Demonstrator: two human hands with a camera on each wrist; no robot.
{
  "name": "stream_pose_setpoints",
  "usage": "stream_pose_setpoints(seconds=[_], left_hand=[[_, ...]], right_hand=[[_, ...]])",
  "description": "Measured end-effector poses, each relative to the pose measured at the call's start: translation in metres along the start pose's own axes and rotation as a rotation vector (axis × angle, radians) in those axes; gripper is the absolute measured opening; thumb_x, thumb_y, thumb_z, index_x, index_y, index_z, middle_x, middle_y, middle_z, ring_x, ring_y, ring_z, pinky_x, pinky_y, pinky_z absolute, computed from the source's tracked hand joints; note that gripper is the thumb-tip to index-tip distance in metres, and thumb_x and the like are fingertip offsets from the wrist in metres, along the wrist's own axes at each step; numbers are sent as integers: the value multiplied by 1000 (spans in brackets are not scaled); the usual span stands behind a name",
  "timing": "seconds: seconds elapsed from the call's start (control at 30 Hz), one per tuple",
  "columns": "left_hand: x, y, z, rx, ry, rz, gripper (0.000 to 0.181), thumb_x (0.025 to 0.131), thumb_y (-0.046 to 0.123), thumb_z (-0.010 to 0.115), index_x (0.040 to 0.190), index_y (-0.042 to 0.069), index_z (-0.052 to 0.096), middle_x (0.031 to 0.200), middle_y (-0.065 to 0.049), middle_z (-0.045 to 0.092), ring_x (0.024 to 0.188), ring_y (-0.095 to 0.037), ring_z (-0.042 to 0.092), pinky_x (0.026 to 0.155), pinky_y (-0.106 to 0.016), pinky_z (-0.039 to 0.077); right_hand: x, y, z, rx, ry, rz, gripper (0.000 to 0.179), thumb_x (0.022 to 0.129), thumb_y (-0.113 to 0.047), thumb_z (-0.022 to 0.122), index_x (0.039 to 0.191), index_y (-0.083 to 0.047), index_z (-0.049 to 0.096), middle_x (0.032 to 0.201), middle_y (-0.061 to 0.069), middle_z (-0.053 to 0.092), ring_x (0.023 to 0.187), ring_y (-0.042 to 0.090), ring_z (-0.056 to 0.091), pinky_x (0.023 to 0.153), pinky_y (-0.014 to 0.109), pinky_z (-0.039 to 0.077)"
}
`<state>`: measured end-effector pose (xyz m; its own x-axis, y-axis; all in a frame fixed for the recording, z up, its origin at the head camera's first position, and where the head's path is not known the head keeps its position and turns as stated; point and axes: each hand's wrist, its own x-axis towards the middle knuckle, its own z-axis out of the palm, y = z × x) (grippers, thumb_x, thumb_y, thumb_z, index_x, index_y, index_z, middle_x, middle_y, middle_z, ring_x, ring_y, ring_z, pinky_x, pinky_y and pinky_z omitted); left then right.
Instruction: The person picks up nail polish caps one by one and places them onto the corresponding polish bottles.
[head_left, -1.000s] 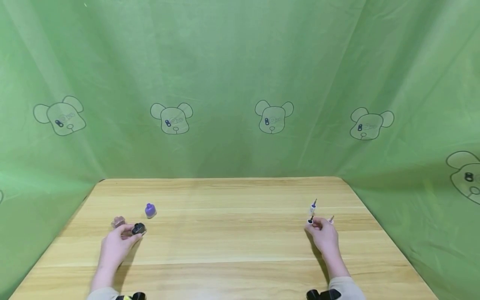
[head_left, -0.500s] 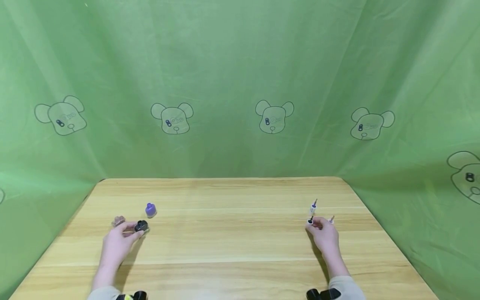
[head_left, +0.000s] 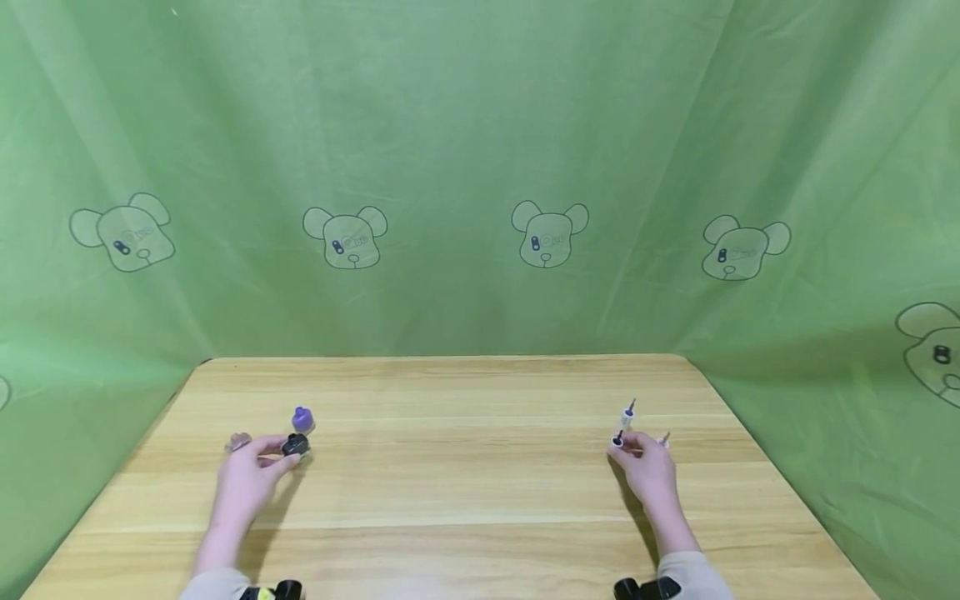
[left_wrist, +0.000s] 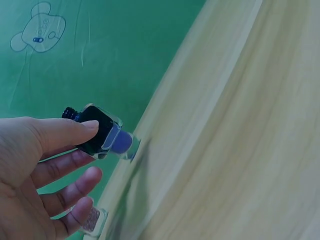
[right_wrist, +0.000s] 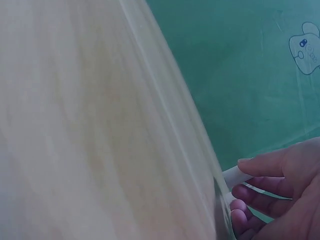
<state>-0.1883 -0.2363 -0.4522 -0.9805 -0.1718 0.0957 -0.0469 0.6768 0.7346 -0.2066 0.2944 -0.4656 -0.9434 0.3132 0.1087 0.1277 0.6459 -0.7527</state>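
Note:
My left hand (head_left: 246, 479) pinches an uncapped black nail polish bottle (head_left: 295, 445) between thumb and fingers; its threaded neck shows in the left wrist view. Just beyond it stands an open purple nail polish bottle (head_left: 302, 419). A pinkish glittery bottle (head_left: 237, 442) sits behind the left fingers, partly covered by them in the left wrist view. At the right, my right hand (head_left: 651, 467) pinches a white nail polish cap (right_wrist: 235, 176) with its dark brush pointing up. Another white cap (head_left: 627, 418) with a purplish brush stands beyond, and one with a pinkish brush (head_left: 666, 437) stands beside the knuckles.
A light wood table (head_left: 457, 492) spans the space between the hands. Green cloth (head_left: 450, 125) printed with bear heads hangs behind the table and along both sides.
My left hand has moved right and slightly farther forward with the black nail polish bottle, closer to the purple one. The right hand and its cap have barely shifted.

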Motion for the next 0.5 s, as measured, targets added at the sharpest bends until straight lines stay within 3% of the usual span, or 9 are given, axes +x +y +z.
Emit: stream_pose_setpoints(seconds=[0.3,0.5], left_hand=[[3,14,10,-15,1,35,44,87,18,71,125,-2,60,120,-27,65,96,-34,68,71,-34,56],[6,23,21,-13,-19,55,45,87,19,71,126,-1,60,119,-25,66,96,-32,68,73,-34,56]], right_hand=[[1,-8,-3,-18,-38,-24,38,90,-12,64,121,10,58,116,30,65,103,44,62,92,54,50],[2,-16,-2,-24,-40,-65,35,90,-10,64,119,9,59,115,30,65,102,43,63,92,54,50]])
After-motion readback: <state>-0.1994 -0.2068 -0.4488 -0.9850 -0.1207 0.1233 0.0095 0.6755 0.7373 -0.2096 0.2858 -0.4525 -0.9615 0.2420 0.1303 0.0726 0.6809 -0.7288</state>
